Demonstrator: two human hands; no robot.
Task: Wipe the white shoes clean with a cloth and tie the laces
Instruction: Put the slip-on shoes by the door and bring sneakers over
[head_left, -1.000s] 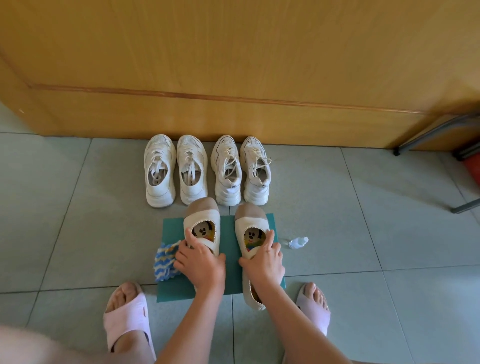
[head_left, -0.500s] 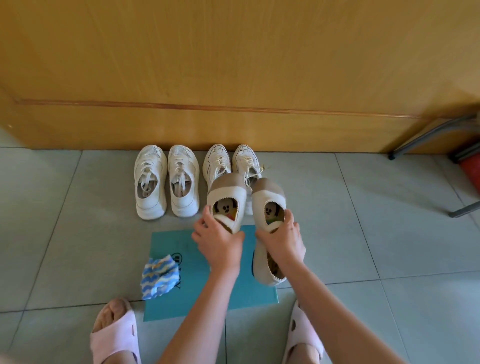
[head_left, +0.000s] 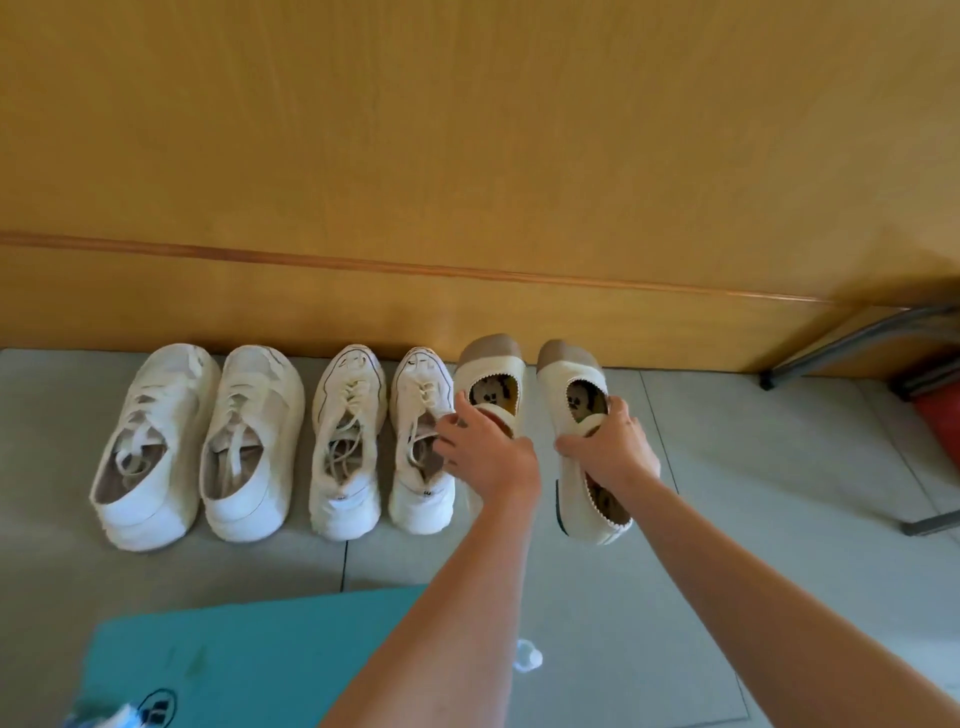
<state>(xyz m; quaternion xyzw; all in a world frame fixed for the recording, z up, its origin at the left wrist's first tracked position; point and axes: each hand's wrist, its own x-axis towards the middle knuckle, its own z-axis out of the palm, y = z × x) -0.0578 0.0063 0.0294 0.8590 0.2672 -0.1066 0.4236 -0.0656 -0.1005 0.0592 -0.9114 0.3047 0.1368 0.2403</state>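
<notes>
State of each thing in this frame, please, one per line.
Left hand: grips left slip-on shoe.
Right hand: grips right slip-on shoe.
Left sneaker pair: on floor, laces loose.
Right sneaker pair: on floor, laces untied.
Teal mat: flat on floor.
Cloth: on mat, mostly out of frame.

Head camera looks forward-down, close over floor (head_left: 779, 467).

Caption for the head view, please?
The left hand and right hand hold two cream flats beside four white sneakers by the wooden panel.

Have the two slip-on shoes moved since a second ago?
Yes. Both slip-on shoes left the teal mat for the wall, right of the laced sneakers.
</notes>
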